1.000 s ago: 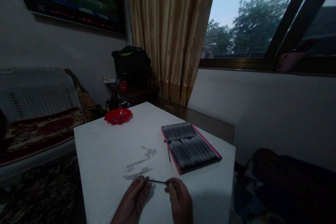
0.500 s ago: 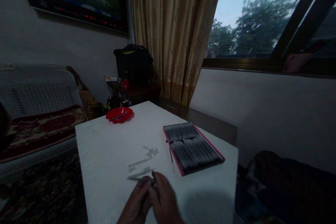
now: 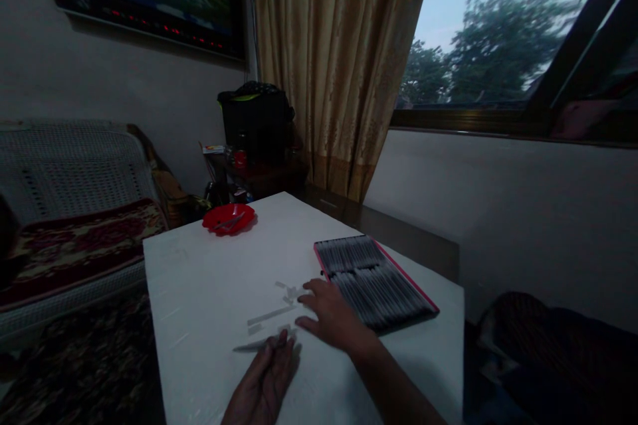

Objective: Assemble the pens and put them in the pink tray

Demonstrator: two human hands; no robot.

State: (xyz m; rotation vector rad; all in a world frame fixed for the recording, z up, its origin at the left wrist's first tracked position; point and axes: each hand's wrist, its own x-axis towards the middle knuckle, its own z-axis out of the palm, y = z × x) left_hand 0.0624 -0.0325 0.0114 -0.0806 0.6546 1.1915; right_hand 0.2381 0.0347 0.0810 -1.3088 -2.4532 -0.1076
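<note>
In the lower middle of the head view, my left hand [image 3: 268,372] is closed around a slim, pointed grey tool [image 3: 246,348]. Its tip points left, and my fingers cover the rest, so its kind is unclear. My right hand [image 3: 329,315] reaches forward over the table with fingers apart, nothing visible in them. Just beyond its fingertips lies a small cluster of grey cut pieces [image 3: 291,293]. A long, thin grey strip [image 3: 270,315] and shorter pieces lie flat between my hands and that cluster.
A flat pink-edged case [image 3: 383,289] filled with rows of thin dark items lies right of my right hand on the white table [image 3: 199,292]. Toward the far left edge sits a red scalloped dish [image 3: 229,220] with something slender inside. A wall and window flank the right.
My hands were together near the front; now my right hand has parted and moved forward and right toward the grey pieces. My left hand stays low with the pointed tool.
</note>
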